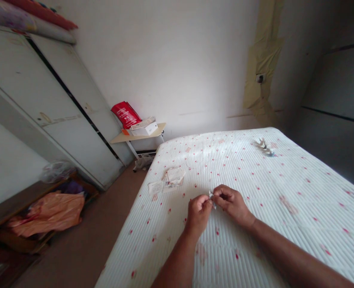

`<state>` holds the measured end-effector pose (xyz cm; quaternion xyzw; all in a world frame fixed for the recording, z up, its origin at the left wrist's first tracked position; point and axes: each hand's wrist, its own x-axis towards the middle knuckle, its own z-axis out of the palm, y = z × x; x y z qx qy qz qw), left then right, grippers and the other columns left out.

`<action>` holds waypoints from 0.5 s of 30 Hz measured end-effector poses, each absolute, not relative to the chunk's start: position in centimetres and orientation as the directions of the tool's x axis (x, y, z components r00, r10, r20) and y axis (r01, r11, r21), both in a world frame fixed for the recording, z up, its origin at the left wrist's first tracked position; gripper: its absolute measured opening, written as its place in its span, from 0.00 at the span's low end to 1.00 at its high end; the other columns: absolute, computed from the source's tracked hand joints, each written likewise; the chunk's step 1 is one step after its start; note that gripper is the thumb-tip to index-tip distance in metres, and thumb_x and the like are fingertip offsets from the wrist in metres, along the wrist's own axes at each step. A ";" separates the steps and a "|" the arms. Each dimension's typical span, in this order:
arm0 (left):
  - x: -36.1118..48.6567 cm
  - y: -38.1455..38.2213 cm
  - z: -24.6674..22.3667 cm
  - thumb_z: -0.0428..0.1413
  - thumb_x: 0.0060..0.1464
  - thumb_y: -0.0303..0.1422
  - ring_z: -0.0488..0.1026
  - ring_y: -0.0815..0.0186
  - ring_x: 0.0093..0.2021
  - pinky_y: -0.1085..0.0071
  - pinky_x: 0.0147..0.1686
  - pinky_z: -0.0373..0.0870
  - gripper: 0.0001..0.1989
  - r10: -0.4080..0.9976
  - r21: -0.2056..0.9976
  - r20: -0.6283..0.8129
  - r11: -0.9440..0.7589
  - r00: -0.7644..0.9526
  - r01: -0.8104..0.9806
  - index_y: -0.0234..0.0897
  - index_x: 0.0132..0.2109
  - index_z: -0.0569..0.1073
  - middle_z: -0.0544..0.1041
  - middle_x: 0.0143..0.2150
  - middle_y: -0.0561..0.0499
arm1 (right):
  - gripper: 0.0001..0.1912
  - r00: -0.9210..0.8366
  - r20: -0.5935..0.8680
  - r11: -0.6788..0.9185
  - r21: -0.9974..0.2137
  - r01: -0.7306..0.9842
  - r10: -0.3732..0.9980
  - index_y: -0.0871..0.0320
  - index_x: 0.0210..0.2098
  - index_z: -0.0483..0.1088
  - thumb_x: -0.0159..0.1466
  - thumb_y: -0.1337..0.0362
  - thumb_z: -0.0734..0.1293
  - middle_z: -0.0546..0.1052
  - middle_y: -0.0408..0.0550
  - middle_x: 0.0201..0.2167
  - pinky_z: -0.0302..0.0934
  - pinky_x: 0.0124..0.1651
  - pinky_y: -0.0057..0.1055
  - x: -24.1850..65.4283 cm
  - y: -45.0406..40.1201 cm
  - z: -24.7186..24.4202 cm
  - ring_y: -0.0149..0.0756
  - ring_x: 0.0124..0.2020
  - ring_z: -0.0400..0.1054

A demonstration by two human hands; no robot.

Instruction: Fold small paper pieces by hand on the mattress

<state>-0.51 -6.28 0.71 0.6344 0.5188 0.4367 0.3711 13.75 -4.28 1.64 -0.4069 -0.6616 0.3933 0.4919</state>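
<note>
Over the white, red-spotted bed surface [231,168], both hands meet at a small whitish crumpled piece [211,195]; it looks like paper, but most of it is hidden by the fingers. My left hand [199,212] pinches its left side, fingers curled. From the right, my right hand [232,203] pinches the other side between thumb and forefinger. Printed paper pieces [174,176] lie in a loose pile to the left, beyond my left hand. Farther off at the right rests a group of small twisted pieces [264,147], too small to make out clearly.
A small table [121,138] beyond the bed's left corner holds a red bag [126,115] and a white box [148,128]. At the left are a wardrobe [60,104] and a low shelf with an orange plastic bag [54,212]. A wall socket [260,78] is at the back.
</note>
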 end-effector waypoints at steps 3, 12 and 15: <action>-0.5 -6.2 0.5 0.46 0.53 0.36 0.59 0.72 0.23 0.77 0.24 0.52 0.13 0.981 0.920 0.174 -0.194 0.090 0.340 0.35 0.23 0.62 0.60 0.20 0.56 | 0.09 -0.154 0.323 0.342 -0.933 0.112 0.934 0.57 0.22 0.64 0.55 0.61 0.64 0.69 0.45 0.28 0.59 0.33 0.28 13.5 -4.4 1.7 0.32 0.30 0.65; -0.4 -6.2 0.7 0.46 0.53 0.37 0.57 0.72 0.24 0.77 0.25 0.52 0.14 0.977 0.924 0.189 -0.211 0.099 0.318 0.36 0.23 0.61 0.59 0.21 0.56 | 0.09 -0.124 0.318 0.333 -0.934 0.132 0.940 0.57 0.21 0.63 0.54 0.61 0.64 0.67 0.43 0.23 0.58 0.29 0.26 13.4 -4.4 1.9 0.30 0.26 0.61; -0.4 -6.3 0.8 0.47 0.53 0.38 0.57 0.72 0.24 0.77 0.25 0.53 0.14 0.983 0.940 0.160 -0.181 0.094 0.289 0.36 0.23 0.61 0.59 0.21 0.56 | 0.08 -0.117 0.314 0.328 -0.935 0.135 0.942 0.57 0.21 0.63 0.54 0.62 0.64 0.67 0.42 0.23 0.58 0.28 0.26 13.3 -4.4 1.7 0.29 0.25 0.61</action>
